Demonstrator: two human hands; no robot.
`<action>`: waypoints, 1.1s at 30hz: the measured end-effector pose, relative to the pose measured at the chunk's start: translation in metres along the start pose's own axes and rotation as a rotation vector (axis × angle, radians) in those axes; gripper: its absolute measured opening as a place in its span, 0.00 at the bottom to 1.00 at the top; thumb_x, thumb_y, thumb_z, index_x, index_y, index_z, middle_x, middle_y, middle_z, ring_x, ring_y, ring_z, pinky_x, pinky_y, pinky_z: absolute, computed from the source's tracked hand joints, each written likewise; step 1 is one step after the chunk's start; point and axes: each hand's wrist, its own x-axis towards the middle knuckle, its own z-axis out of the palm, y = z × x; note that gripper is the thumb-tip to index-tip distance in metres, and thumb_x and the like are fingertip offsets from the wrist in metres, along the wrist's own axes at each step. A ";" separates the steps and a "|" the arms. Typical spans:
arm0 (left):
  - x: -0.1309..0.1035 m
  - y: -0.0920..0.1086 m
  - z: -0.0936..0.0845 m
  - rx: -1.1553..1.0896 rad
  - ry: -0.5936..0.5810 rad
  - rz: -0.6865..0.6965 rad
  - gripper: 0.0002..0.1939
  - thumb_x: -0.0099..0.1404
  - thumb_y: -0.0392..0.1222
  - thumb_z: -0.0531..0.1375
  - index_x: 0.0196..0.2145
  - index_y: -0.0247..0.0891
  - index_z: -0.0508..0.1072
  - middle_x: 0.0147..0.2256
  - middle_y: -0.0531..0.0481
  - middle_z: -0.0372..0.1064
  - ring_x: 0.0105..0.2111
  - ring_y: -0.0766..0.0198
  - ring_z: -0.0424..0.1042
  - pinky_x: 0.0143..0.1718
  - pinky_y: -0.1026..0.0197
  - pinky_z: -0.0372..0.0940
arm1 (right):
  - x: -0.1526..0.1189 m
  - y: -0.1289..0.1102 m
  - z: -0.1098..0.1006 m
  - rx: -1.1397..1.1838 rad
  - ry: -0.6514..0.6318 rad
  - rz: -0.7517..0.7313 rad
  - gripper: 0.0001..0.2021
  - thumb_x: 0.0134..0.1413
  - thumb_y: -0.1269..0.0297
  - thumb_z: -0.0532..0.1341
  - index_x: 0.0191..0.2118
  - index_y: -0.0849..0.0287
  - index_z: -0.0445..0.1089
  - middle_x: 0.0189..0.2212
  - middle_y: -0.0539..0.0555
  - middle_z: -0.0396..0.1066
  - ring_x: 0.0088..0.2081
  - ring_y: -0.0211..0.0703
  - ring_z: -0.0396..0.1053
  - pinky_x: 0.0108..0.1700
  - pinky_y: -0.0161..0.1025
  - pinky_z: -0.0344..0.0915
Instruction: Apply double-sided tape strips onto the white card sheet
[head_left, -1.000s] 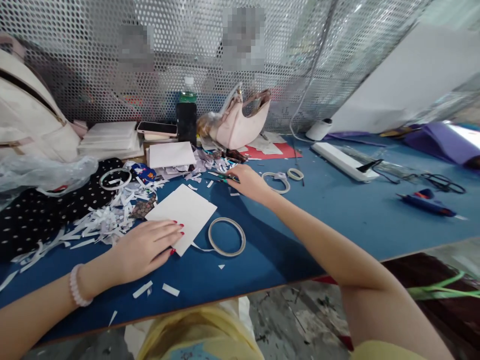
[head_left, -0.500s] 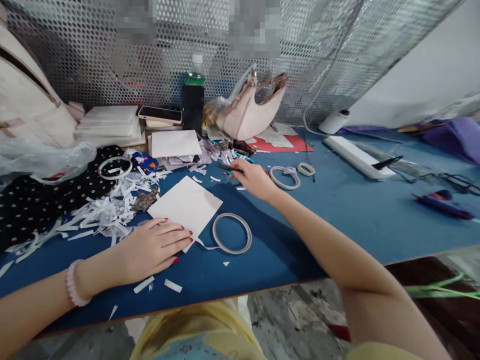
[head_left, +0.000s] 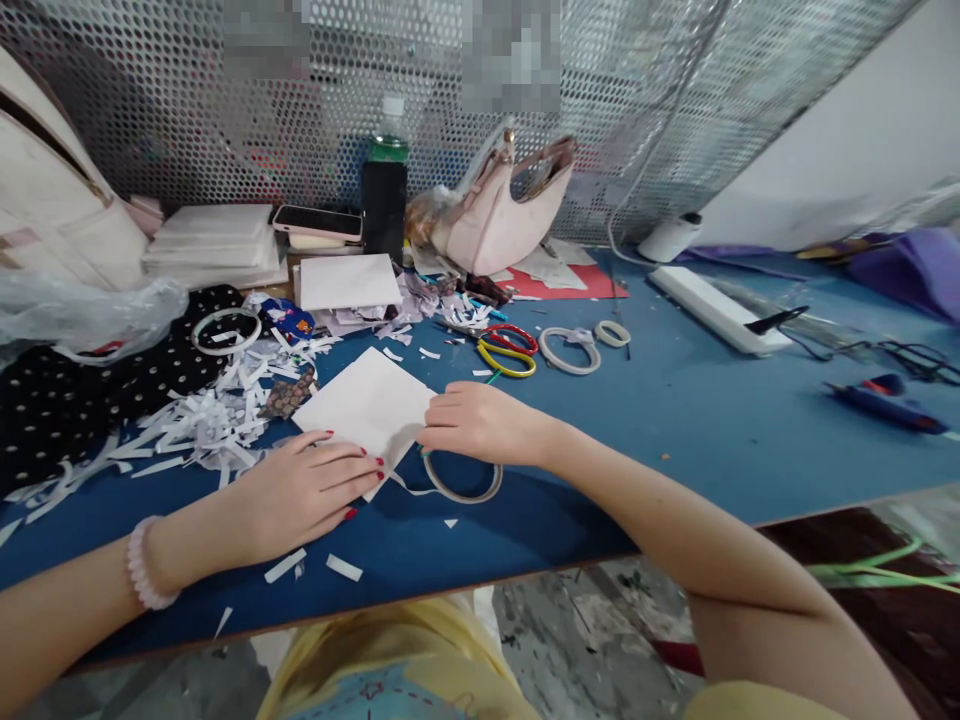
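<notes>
Near the left-centre of the table lies a square white paper [head_left: 360,395], turned cornerwise. My left hand [head_left: 300,492] rests flat on its near corner, fingers stretched out and slightly apart. At the paper's right corner is my right hand [head_left: 480,425], its fingers closed round a thin green tool [head_left: 493,377] whose end sticks out above the hand. Most of that tool is hidden. A roll of narrow white tape [head_left: 466,497] lies under and in front of my right hand, its loose end reaching the paper near my left fingertips.
Scissors with red and yellow handles [head_left: 508,362] lie beyond my right hand. Paper strips [head_left: 210,425] are heaped at left. More tape rolls [head_left: 570,351], a stack of white sheets [head_left: 210,240], a bottle [head_left: 386,150] and a pink bag [head_left: 495,225] stand further back.
My right hand has moved from the scissors toward me, to the paper's right corner, with the thin green tool in it. The scissors' handles now show. My left hand has stayed on the paper.
</notes>
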 end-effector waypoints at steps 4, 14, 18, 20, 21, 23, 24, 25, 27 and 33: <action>0.000 0.001 -0.001 -0.011 -0.010 -0.012 0.18 0.74 0.38 0.51 0.57 0.41 0.70 0.53 0.48 0.74 0.54 0.59 0.69 0.60 0.54 0.55 | 0.001 0.000 0.003 -0.019 -0.035 -0.012 0.15 0.72 0.66 0.48 0.36 0.59 0.69 0.26 0.50 0.66 0.30 0.38 0.60 0.33 0.39 0.47; -0.002 0.002 0.006 0.033 0.004 -0.003 0.18 0.75 0.37 0.48 0.56 0.41 0.71 0.52 0.49 0.74 0.54 0.60 0.69 0.62 0.53 0.52 | 0.006 -0.004 0.000 -0.080 -0.058 -0.044 0.13 0.70 0.72 0.48 0.38 0.60 0.68 0.26 0.50 0.64 0.30 0.39 0.58 0.32 0.39 0.46; -0.003 0.002 0.008 0.027 -0.006 -0.006 0.18 0.74 0.36 0.49 0.57 0.42 0.71 0.53 0.48 0.74 0.55 0.61 0.69 0.63 0.54 0.51 | 0.008 -0.004 -0.005 -0.124 -0.109 -0.048 0.13 0.69 0.74 0.48 0.37 0.60 0.67 0.26 0.51 0.64 0.30 0.39 0.58 0.32 0.40 0.45; -0.003 0.002 0.008 0.018 -0.010 -0.013 0.19 0.73 0.36 0.50 0.58 0.42 0.70 0.53 0.48 0.74 0.55 0.61 0.69 0.64 0.54 0.51 | 0.008 -0.003 -0.006 -0.130 -0.114 -0.044 0.12 0.68 0.75 0.49 0.37 0.60 0.67 0.26 0.51 0.64 0.30 0.39 0.59 0.33 0.40 0.45; -0.004 0.002 0.008 0.014 -0.009 -0.012 0.19 0.73 0.36 0.50 0.58 0.42 0.70 0.53 0.48 0.74 0.55 0.61 0.69 0.64 0.54 0.51 | 0.008 -0.002 -0.007 -0.131 -0.115 -0.041 0.12 0.68 0.75 0.49 0.37 0.60 0.67 0.26 0.51 0.64 0.30 0.39 0.59 0.33 0.40 0.44; -0.003 0.002 0.009 0.008 -0.004 -0.006 0.18 0.74 0.36 0.50 0.57 0.42 0.71 0.53 0.48 0.74 0.55 0.61 0.69 0.64 0.53 0.50 | 0.007 0.000 -0.007 -0.120 -0.130 -0.029 0.12 0.68 0.76 0.49 0.37 0.60 0.67 0.26 0.51 0.65 0.31 0.39 0.59 0.32 0.40 0.44; -0.003 0.002 0.009 0.008 0.005 -0.003 0.18 0.74 0.36 0.49 0.57 0.42 0.71 0.53 0.49 0.74 0.55 0.61 0.69 0.64 0.54 0.49 | 0.006 0.000 -0.006 -0.109 -0.145 -0.021 0.12 0.68 0.76 0.49 0.37 0.60 0.68 0.26 0.51 0.65 0.31 0.39 0.59 0.32 0.40 0.44; -0.003 0.003 0.009 0.008 0.016 -0.002 0.18 0.74 0.36 0.49 0.56 0.41 0.71 0.53 0.49 0.74 0.55 0.61 0.69 0.64 0.54 0.48 | 0.005 0.001 -0.006 -0.092 -0.162 -0.012 0.13 0.68 0.76 0.48 0.38 0.59 0.68 0.26 0.51 0.66 0.31 0.39 0.60 0.32 0.40 0.44; -0.002 0.003 0.008 0.005 0.034 -0.010 0.18 0.75 0.36 0.48 0.55 0.40 0.72 0.52 0.49 0.74 0.54 0.61 0.70 0.65 0.54 0.47 | 0.003 0.004 -0.003 -0.037 -0.168 0.003 0.13 0.69 0.73 0.48 0.38 0.59 0.69 0.26 0.52 0.67 0.31 0.39 0.61 0.32 0.40 0.45; 0.000 0.001 -0.001 -0.071 0.009 -0.019 0.17 0.75 0.38 0.49 0.56 0.39 0.70 0.54 0.48 0.73 0.54 0.60 0.69 0.65 0.53 0.47 | -0.024 0.032 0.005 0.139 0.078 0.337 0.15 0.70 0.63 0.49 0.40 0.59 0.71 0.32 0.55 0.74 0.35 0.42 0.68 0.37 0.38 0.59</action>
